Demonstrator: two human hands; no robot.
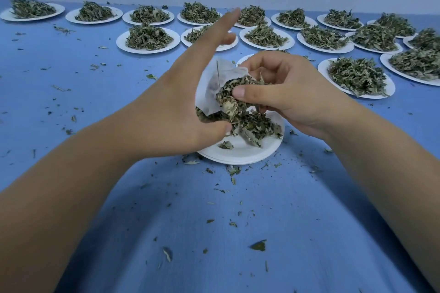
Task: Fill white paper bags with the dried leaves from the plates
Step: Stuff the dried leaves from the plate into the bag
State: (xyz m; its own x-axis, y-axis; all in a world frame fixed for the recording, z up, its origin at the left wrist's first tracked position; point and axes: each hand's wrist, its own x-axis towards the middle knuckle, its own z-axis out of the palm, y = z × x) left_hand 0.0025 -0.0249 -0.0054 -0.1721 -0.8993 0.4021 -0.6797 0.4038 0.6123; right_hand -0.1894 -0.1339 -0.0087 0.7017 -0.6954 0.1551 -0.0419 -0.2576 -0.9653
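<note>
Head view: the white paper bag is thin, crumpled and half see-through. It is held above the near plate. Its long axis runs roughly 12 to 6 o'clock and its mouth gapes toward 3. It lies against the left hand, whose fingers are straight and spread toward 1 o'clock. The right hand, at the bag's 3 o'clock, curls round a clump of dried leaves at the mouth.

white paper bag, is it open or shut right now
open: the white paper bag gapes at its mouth, where the right hand pinches dried leaves
</note>
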